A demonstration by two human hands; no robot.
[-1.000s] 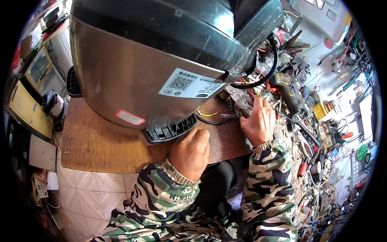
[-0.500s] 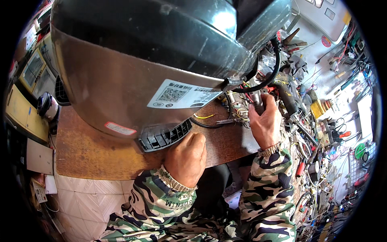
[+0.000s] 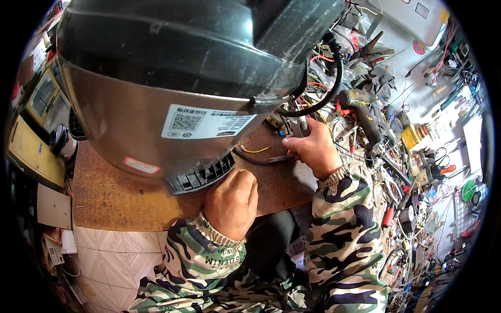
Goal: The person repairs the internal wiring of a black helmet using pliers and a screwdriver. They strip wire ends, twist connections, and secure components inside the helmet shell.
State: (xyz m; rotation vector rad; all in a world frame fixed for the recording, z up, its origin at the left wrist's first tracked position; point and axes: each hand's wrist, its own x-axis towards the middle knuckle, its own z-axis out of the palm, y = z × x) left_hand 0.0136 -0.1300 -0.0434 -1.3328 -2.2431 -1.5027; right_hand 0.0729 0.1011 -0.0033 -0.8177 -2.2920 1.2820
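Looming over the bench [image 3: 120, 206], the brown-and-black appliance [image 3: 120, 122] has its vented base [image 3: 202, 176] just beside the curled left hand [image 3: 232, 202]; can't tell if that's gripping. Closer to the yellow wire [image 3: 255, 151] than half a second back, the right hand [image 3: 314, 149] looks clamped on some greyish piece [image 3: 299, 124], so the hands are nearer, though apart.

The right fingers [image 3: 305, 146] have shifted leftward over the past half second, carrying the grey piece [image 3: 300, 126] along; the drill [image 3: 368, 122] now lies farther to their right, and the cord [image 3: 250, 160] end just beside them.
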